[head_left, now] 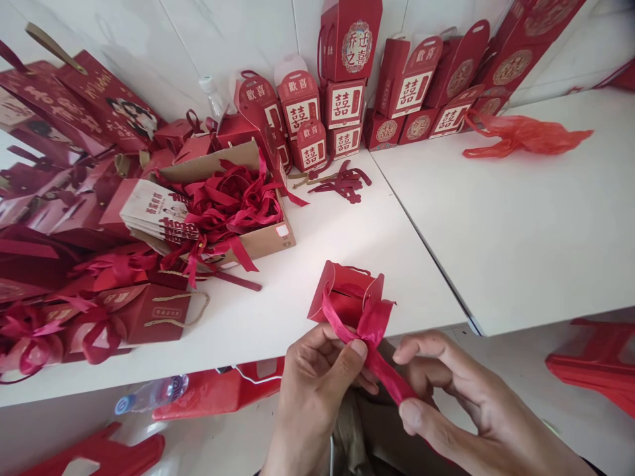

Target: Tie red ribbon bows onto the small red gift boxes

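A small red gift box point(342, 297) hangs at the front edge of the white table point(347, 231), tilted toward me, with a red ribbon point(372, 334) tied at its top. My left hand point(312, 390) pinches the ribbon at the knot between thumb and fingers. My right hand point(456, 396) holds the ribbon's loose tail point(394, 387) between thumb and forefinger, just below and right of the box.
A cardboard box of red ribbons point(233, 205) sits left of centre, with finished ribboned boxes point(124, 311) piled further left. Stacked red boxes point(342, 106) line the wall. A red plastic bag point(526, 135) lies on the right table. Red stools point(595, 363) and a water bottle point(149, 395) stand below.
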Available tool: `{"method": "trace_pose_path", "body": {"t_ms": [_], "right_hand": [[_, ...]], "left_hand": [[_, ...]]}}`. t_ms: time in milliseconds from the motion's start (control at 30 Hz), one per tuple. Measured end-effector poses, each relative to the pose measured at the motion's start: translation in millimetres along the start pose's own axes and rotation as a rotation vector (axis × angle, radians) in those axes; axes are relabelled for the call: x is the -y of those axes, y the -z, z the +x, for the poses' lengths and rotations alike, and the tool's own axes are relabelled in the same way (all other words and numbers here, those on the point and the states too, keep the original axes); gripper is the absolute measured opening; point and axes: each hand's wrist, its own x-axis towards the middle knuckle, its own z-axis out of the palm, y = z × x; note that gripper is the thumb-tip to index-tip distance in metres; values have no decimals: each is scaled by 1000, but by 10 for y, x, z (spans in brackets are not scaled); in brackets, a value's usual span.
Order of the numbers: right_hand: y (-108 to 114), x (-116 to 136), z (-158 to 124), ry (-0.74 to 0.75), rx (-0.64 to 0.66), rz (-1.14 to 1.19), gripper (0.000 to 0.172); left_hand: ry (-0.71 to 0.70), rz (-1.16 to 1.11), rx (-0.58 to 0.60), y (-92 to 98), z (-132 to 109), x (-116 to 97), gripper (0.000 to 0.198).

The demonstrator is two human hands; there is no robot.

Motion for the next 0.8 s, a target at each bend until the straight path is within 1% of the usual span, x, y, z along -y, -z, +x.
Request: {"method": "trace_pose_path", "body": {"t_ms": [100,167,200,233,333,400,467,567,633,700,800], "right_hand": [[15,17,19,-16,10,-45,38],[32,2,40,-7,17,-81,39],[40,-14,57,9,1,-107,38],[47,-35,81,44,-32,-142,35],[57,-98,190,246,-180,-269,27],[52,-116,280,367,-261,-341,30],[39,-104,358,433,-284,-391,32],[11,-56,414,472,-249,-389,17],[-5,-26,410,450,-225,-328,12],[-15,-5,389,406,-182,-270,13],[-22,20,363,304,-60,-160,18]], "left_hand": [[-6,-4,-2,-4,-8,-7,23],[-3,-5,-6,-9,-8,-10,23],[2,-6,-11,-11,-8,-10,24],[7,-7,-14,-14,-9,-10,24],[17,-14,-21,-22,-11,-8,24],[18,-20,-13,-27,-11,-10,25],[20,-25,9,-29,-9,-15,24],[15,-31,40,-23,-3,-23,22],[7,-35,44,-15,1,-27,20],[-6,-45,54,-7,6,-28,17],[-23,-66,68,-3,11,-32,16]]}}
